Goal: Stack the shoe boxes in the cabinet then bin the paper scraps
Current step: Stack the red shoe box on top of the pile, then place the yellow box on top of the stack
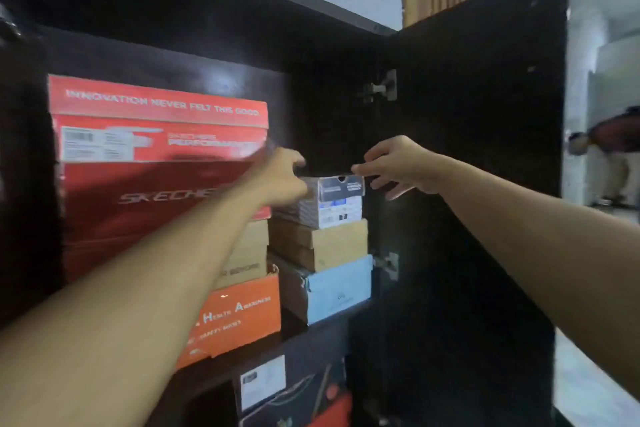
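Inside the dark cabinet [207, 45] shoe boxes stand in two stacks. A small grey box [332, 201] tops the right stack, over a brown box [329, 246] and a light blue box [336, 288]. My left hand [280, 180] rests against the grey box's left side and top edge. My right hand [398, 165] hovers at its right top corner, fingers spread and just off it. On the left, a large red Skechers box [159, 135] sits above a tan box [249, 253] and an orange box [239, 315].
The cabinet door [485, 149] stands open to the right, with hinges [381, 87] on its inner edge. A lower shelf holds a black and red box [294, 392]. Another person [613, 149] bends over in the room at far right.
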